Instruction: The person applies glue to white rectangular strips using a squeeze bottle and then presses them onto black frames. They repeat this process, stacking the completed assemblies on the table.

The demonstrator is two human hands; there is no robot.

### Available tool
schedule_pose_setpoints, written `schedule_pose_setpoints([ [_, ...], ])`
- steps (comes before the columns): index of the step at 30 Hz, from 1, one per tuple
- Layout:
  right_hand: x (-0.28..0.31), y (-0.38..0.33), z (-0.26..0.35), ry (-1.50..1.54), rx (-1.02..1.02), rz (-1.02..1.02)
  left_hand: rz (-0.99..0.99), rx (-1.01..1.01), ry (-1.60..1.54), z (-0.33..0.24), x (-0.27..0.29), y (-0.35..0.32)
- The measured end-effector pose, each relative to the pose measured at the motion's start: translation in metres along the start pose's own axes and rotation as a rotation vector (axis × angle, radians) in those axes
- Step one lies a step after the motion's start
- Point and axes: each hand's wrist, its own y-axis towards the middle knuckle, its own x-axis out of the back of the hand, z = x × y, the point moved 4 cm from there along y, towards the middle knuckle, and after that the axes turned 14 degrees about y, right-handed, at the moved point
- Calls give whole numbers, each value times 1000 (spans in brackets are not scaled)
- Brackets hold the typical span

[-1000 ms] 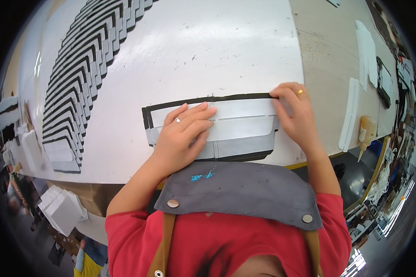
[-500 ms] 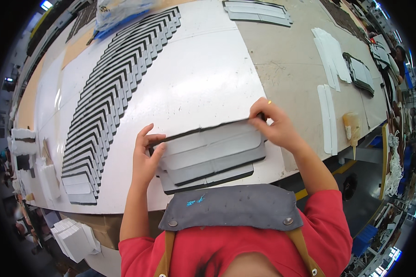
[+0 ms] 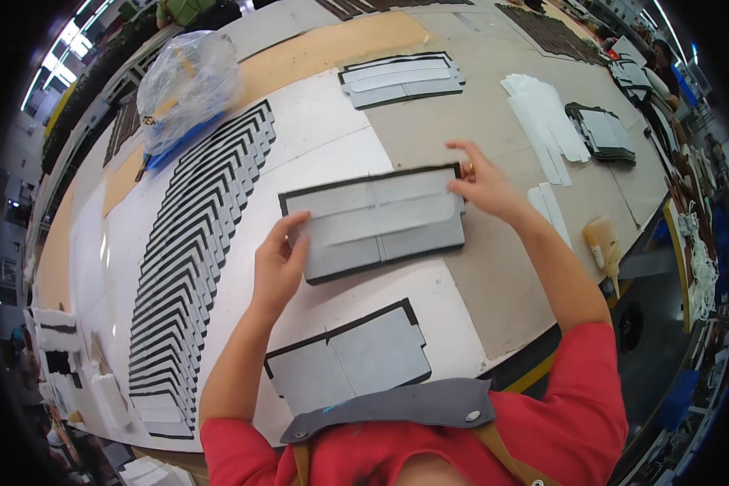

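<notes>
A flat grey panel with dark borders and a paler strip across its middle is held between my hands, slightly tilted above the table. My left hand grips its left end, thumb and fingers at the edge. At the upper right corner, my right hand pinches the panel, with the index finger stretched out past it. A second dark-edged grey panel lies on the table close to my apron, which hides its lower part.
To the left runs a long row of overlapping dark-edged panels. A clear plastic bag sits behind it. Farther off lies a small stack of panels. On the right are white strips, another stack and a tan nozzle bottle.
The held panel has moved away from my body, off the second panel, which now shows much more. The whole view has shifted, bringing more of the far table into sight.
</notes>
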Motion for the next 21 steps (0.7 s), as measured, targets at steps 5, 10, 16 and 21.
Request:
schedule_pose_setpoints([
  [5, 86, 132, -18, 129, 228, -334, -5, -35, 28, -11, -54, 141],
  [10, 108, 245, -34, -10, 262, -555, -210, -98, 297, 18, -91, 243],
  [16, 117, 275, -74, -274, 235, -772, -195, -92, 482, 35, -129, 254],
  [21, 113, 276, -67, -268, 234, -631, -210, -96, 533, 40, -125, 255],
])
